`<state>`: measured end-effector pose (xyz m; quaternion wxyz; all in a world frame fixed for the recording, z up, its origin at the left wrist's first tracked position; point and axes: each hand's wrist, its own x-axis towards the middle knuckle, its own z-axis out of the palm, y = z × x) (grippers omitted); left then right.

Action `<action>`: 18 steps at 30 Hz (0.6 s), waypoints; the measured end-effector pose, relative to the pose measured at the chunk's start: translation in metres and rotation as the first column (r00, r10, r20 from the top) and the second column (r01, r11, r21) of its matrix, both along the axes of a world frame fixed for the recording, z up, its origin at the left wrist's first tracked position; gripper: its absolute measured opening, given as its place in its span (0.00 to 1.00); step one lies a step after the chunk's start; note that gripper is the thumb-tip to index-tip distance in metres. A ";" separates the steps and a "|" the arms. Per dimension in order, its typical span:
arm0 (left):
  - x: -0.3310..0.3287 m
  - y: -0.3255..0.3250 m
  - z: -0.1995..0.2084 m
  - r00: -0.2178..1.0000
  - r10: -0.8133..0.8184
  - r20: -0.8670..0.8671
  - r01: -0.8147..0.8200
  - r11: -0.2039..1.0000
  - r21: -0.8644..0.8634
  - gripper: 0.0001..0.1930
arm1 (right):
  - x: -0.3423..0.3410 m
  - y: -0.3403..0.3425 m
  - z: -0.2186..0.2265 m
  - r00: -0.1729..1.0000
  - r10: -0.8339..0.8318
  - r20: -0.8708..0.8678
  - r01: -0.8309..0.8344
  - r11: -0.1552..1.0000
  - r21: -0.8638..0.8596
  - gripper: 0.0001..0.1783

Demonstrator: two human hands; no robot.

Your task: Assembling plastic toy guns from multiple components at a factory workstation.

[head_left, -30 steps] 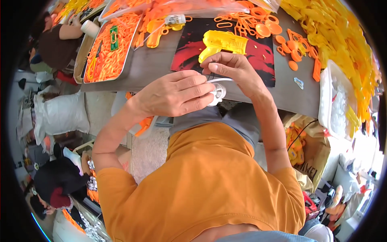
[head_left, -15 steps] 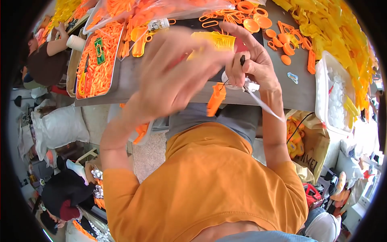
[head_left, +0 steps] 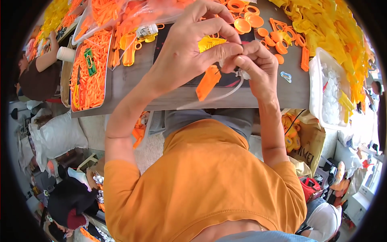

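Over the table, my left hand [head_left: 183, 56] and my right hand [head_left: 260, 70] meet with their fingertips touching. Thumb and index finger of the left are pinched on something small that the fingers hide. The right hand's fingers are closed round a white strip [head_left: 230, 93], whose loose end curves down to the left. A small whitish, shiny bit [head_left: 243, 74] shows beneath those fingers. Below the left thumb hangs a flat orange plastic piece [head_left: 207, 84], with a thin dark cord at its top. Behind the left fingers lies a yellow comb-like plastic piece [head_left: 209, 42].
A tray of small orange parts [head_left: 80, 94] with a green piece stands at left. Orange rings and cups [head_left: 253, 20] lie at the back. On the right are a white bin [head_left: 315, 94] of clear pieces and a yellow plastic heap [head_left: 342, 32]. Other people sit at left.
My left hand, blurred in motion before, has come to the right hand and pinches beside its fingers. The white strip's loose end has swung from right to left.
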<state>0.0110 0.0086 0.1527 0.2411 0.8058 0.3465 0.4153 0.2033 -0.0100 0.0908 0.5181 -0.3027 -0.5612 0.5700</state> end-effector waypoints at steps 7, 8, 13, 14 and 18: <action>-0.048 0.055 -0.106 0.977 0.160 -0.142 -0.158 0.987 0.026 0.17 | 0.088 0.016 0.009 0.971 0.222 -0.088 -0.212 0.971 0.108 0.05; -0.049 0.061 -0.121 0.940 0.223 -0.258 -0.198 0.973 0.118 0.19 | 0.106 0.016 0.025 0.978 0.209 0.004 -0.208 0.969 0.135 0.05; -0.049 0.059 -0.154 0.789 0.377 -0.485 -0.342 0.925 0.163 0.23 | 0.073 0.041 0.057 0.692 0.279 0.666 -0.250 0.958 -0.142 0.10; -0.054 0.055 -0.158 0.763 0.390 -0.515 -0.397 0.912 0.104 0.26 | 0.048 0.054 0.040 0.657 0.387 0.647 -0.308 0.921 -0.238 0.09; -0.038 0.047 -0.147 0.941 0.331 -0.068 -0.329 0.854 -0.402 0.19 | 0.010 0.079 -0.037 0.589 0.292 0.753 -0.234 0.954 -0.187 0.09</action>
